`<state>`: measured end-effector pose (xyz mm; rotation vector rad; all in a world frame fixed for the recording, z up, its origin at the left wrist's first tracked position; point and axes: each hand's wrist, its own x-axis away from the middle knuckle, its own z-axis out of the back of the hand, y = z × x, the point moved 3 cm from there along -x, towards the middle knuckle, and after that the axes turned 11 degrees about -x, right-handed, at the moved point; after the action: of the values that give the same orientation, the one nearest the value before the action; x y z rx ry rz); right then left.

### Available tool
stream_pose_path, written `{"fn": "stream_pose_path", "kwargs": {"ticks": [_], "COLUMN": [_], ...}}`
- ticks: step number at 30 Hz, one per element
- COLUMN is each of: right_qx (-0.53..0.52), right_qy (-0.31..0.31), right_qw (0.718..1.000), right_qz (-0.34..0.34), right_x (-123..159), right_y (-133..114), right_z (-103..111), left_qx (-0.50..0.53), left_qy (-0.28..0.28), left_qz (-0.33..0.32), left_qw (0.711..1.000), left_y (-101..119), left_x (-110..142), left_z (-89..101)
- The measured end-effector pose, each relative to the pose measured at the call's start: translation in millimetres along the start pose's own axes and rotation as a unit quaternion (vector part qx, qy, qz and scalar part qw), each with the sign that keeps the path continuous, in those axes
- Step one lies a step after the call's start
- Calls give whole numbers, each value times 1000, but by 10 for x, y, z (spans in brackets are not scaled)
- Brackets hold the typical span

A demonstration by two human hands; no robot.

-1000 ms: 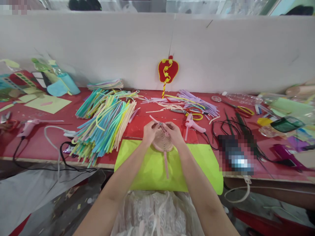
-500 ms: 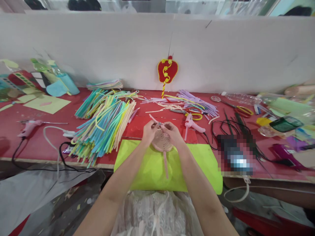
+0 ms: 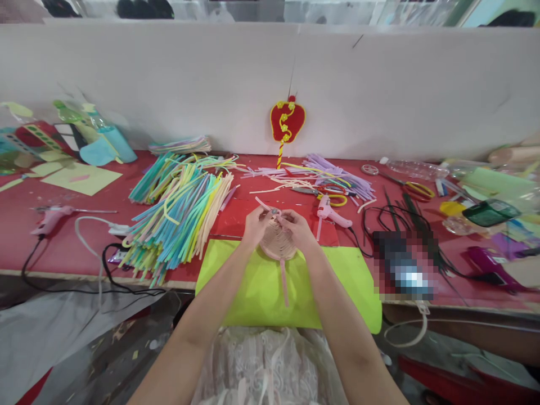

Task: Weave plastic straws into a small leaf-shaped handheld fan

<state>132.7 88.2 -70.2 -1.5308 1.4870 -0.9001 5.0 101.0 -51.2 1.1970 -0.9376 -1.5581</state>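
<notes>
A small pale-pink fan (image 3: 277,242), made of rows of chenille stems, lies over the yellow-green sheet (image 3: 236,292) with its handle pointing toward me. At its far edge my left hand (image 3: 256,226) pinches a pink chenille stem (image 3: 264,203), whose free end sticks out to the upper left. Close beside it, my right hand (image 3: 296,226) has its fingers closed on the same edge of the fan. The fingertips of both hands nearly meet and hide the exact spot they grip.
A pink glue gun (image 3: 329,212) and yellow-handled scissors (image 3: 333,199) lie right of my hands. Bundled chenille stems (image 3: 181,208) are heaped at left. Behind stands a red and yellow fan (image 3: 287,121). Another glue gun (image 3: 50,219) lies far left; cables and a blurred-out device (image 3: 400,264) are at right.
My fingertips have shifted very slightly at the fan's far edge, and the stem's free end has tilted a little. Everything else stays in place.
</notes>
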Motion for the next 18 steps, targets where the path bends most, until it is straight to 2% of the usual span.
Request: {"fn": "stream_pose_path", "kwargs": {"ticks": [7,18], "right_qx": [23,47], "right_qy": [-4,28], "right_qw": [1000,998], "right_qz": [-1,-1], "right_x": [-8,-11], "right_y": [3,-5], "right_z": [39,73], "left_qx": [-11,-69], "left_qy": [-2,-29], "left_qz": [-11,-18], "left_qw": [1000,997], "left_y": [-15,-33], "left_x": [-7,-38], "left_z": [13,31]}}
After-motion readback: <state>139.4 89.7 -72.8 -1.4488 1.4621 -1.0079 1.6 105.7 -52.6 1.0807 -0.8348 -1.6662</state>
